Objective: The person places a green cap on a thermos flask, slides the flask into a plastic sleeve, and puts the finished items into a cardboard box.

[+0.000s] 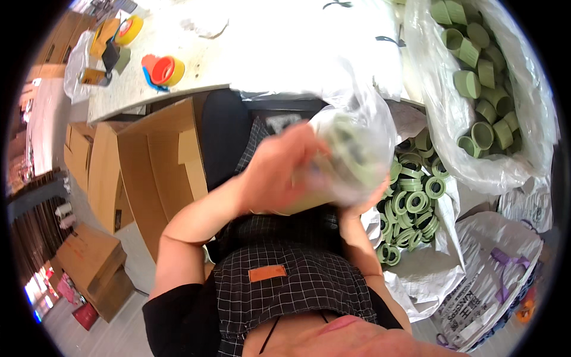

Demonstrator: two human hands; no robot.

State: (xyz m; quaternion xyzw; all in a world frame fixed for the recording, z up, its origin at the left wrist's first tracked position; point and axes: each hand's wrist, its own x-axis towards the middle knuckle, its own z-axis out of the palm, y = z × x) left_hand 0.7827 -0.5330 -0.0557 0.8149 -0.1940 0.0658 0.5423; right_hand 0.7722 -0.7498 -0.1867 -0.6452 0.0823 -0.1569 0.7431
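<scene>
Table [208,65]: pale, across twelve o'clock, probably so close to allow working from a seat.
Sack [443,128]: at two o'clock, mouth wide toward the lap, presumably for easy reach to green cups [467,84].
Box [160,157]: standing open at nine o'clock, flaps apart, perhaps to leave the inside reachable.
Liner [425,271]: white, just past three o'clock, spread beneath green rings [417,202], likely to gather loose pieces.
Bag [360,169]: clear, above the lap near centre, green contents blurred.
Right hand [373,199]: holding the bag at its four o'clock side, seemingly to bear weight.
Left hand [282,163]: at the bag's nine o'clock side, blurred; cannot tell whether gripping.
Roll [168,71]: orange and yellow, between ten and eleven, near the table edge, seemingly for handiness.
</scene>
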